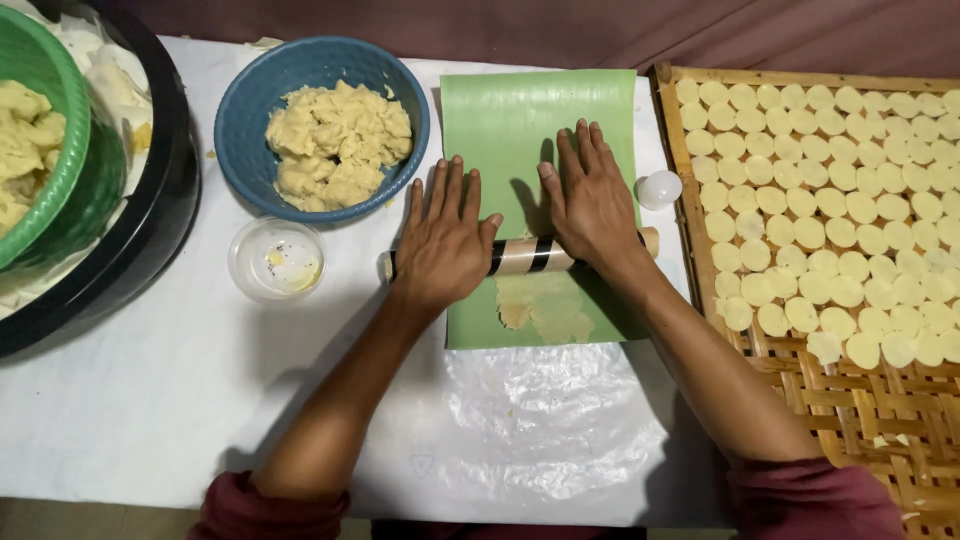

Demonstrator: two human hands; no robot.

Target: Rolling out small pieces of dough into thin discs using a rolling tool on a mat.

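Note:
A wooden rolling pin [524,256] with black bands lies across a green sheet [520,115] on the white table. My left hand [443,235] presses flat on its left part, fingers spread. My right hand [590,200] presses flat on its right part. Just below the pin, thin flattened yellow dough [545,308] spreads over the green sheet. A blue bowl [245,110] holding lumps of yellow dough stands left of the sheet, beyond my left hand.
A woven bamboo tray [860,400] on the right carries several rows of pale dough discs [800,190]. A small white round cap [659,188], a clear lid [277,258], a green basket [70,130] inside a black basin [150,230], and crumpled clear plastic [545,420] also lie here.

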